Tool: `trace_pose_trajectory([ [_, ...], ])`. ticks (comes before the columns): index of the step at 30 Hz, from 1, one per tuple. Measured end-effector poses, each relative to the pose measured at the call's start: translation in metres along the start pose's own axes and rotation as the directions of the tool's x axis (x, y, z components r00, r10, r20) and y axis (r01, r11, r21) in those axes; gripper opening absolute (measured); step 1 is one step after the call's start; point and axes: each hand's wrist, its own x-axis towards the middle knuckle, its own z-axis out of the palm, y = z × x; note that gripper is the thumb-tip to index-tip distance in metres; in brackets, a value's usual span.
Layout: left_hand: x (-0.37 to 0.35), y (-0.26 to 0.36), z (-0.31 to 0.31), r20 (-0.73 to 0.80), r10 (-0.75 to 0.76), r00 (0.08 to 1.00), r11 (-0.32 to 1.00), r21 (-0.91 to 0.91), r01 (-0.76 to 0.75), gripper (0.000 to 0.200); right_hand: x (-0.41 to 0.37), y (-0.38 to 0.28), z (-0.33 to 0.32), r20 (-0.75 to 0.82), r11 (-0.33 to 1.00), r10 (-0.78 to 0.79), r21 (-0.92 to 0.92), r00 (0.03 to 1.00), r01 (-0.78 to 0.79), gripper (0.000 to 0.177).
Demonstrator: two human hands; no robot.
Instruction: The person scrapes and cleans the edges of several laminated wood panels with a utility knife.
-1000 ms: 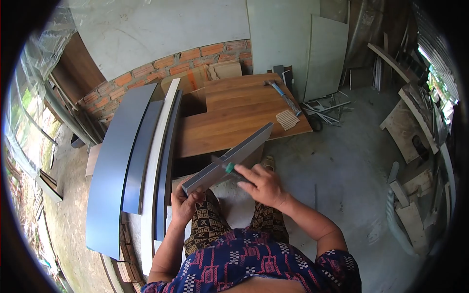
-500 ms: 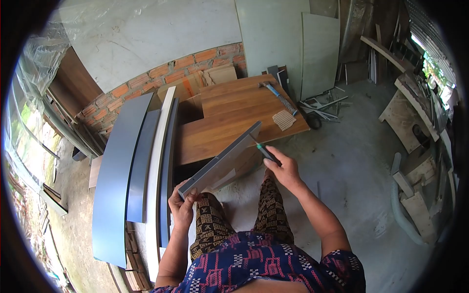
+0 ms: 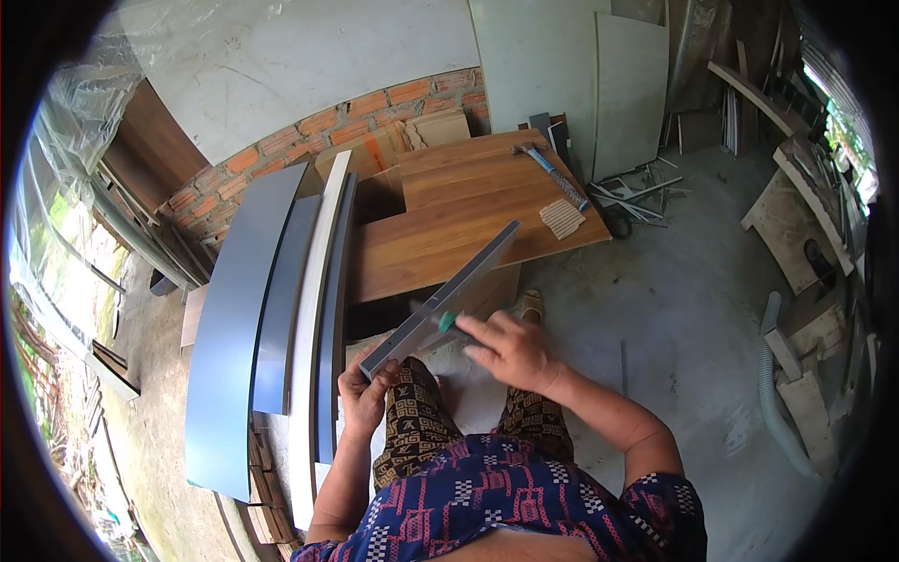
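A narrow grey panel (image 3: 440, 298) is tilted up in front of my legs, its long edge facing me. My left hand (image 3: 363, 393) is closed round its near lower corner. My right hand (image 3: 510, 348) grips a slim hand tool with a green and black handle (image 3: 448, 321); its tip, blurred by motion, lies at the panel's edge near the middle. The exact kind of tool cannot be made out. Behind the panel is a wood-grain board (image 3: 449, 197), carrying a hammer (image 3: 548, 169) with a blue handle and a piece of corrugated cardboard (image 3: 563, 219).
Long dark grey panels (image 3: 239, 328) and a white strip (image 3: 314, 328) lean side by side to the left. White offcuts (image 3: 637, 201) lie on the floor beyond the board. Scrap wood pieces (image 3: 791, 211) and a grey hose (image 3: 773, 384) are at the right.
My right hand has moved with the tool from the panel's far end down and left towards its middle. My left hand keeps its hold on the near corner. The view has shifted slightly.
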Motion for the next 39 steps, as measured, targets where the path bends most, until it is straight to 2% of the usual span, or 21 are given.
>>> trace_pose_trajectory([
  [7,-0.002,-0.002,0.002,-0.013,0.005,1.0,1.0,-0.011,-0.005,0.038,0.013,0.114,0.0,-0.175,0.946,0.294,-0.085,0.94,-0.312,0.041],
  [10,-0.005,-0.006,0.002,-0.04,-0.042,0.998,0.998,-0.037,0.041,0.037,0.015,0.165,0.006,-0.235,0.888,0.458,0.169,0.857,-0.428,0.041],
  [13,-0.006,-0.005,0.001,-0.085,-0.146,0.986,0.981,-0.142,0.133,0.032,0.012,0.172,0.008,-0.286,0.774,0.627,0.337,0.725,-0.536,0.042],
  [14,-0.006,-0.005,0.0,-0.1,-0.19,0.977,0.967,-0.191,0.168,0.03,0.009,0.167,0.012,-0.243,0.788,0.592,0.374,0.768,-0.489,0.042],
  [16,-0.007,-0.005,-0.002,-0.139,-0.25,0.958,0.944,-0.255,0.209,0.031,0.005,0.111,0.008,-0.162,0.794,0.522,0.452,0.838,-0.407,0.042],
  [18,-0.004,-0.007,-0.001,-0.158,-0.312,0.937,0.915,-0.316,0.251,0.033,-0.001,0.068,0.018,-0.162,0.904,0.322,0.346,0.933,-0.252,0.04],
  [20,-0.003,-0.01,0.0,-0.16,-0.355,0.921,0.897,-0.337,0.287,0.035,-0.009,0.036,0.029,-0.094,0.979,0.095,0.192,0.991,-0.076,0.041],
  [22,-0.003,-0.003,0.001,-0.152,-0.398,0.905,0.86,-0.405,0.31,0.033,-0.015,0.003,0.035,-0.039,0.989,-0.007,0.147,0.999,0.013,0.044],
  [25,-0.005,-0.006,-0.003,-0.131,-0.427,0.895,0.827,-0.458,0.328,0.031,-0.021,-0.002,0.062,-0.091,0.976,-0.147,0.149,0.985,0.16,0.045],
  [28,-0.006,-0.015,-0.008,-0.13,-0.466,0.875,0.804,-0.475,0.357,0.03,-0.019,0.012,0.064,-0.053,0.992,-0.066,0.107,0.996,0.071,0.043],
  [31,-0.007,-0.019,-0.011,-0.105,-0.497,0.862,0.761,-0.531,0.374,0.031,-0.019,0.047,0.061,-0.085,0.991,0.116,0.074,0.99,-0.11,0.042],
  [32,-0.007,-0.021,-0.012,-0.087,-0.504,0.859,0.743,-0.55,0.381,0.033,-0.021,0.07,0.065,-0.141,0.975,0.203,0.12,0.969,-0.186,0.042],
  [33,-0.008,-0.023,-0.013,-0.075,-0.521,0.851,0.73,-0.557,0.397,0.035,-0.023,0.094,0.07,-0.193,0.952,0.286,0.17,0.939,-0.255,0.042],
  [34,-0.009,-0.025,-0.015,-0.066,-0.535,0.842,0.716,-0.564,0.411,0.037,-0.027,0.108,0.069,-0.183,0.831,0.453,0.442,0.872,-0.339,0.042],
  [35,-0.009,-0.027,-0.016,-0.059,-0.55,0.833,0.703,-0.571,0.423,0.039,-0.034,0.121,0.068,-0.17,0.736,0.58,0.53,0.796,-0.423,0.039],
  [38,-0.01,-0.031,-0.019,-0.023,-0.614,0.789,0.651,-0.58,0.49,0.044,-0.053,0.113,0.036,0.162,0.207,0.792,0.837,0.589,-0.507,0.032],
  [39,-0.011,-0.034,-0.019,-0.027,-0.644,0.764,0.624,-0.596,0.505,0.047,-0.064,0.115,0.041,0.214,0.124,0.796,0.858,0.566,-0.499,0.029],
])
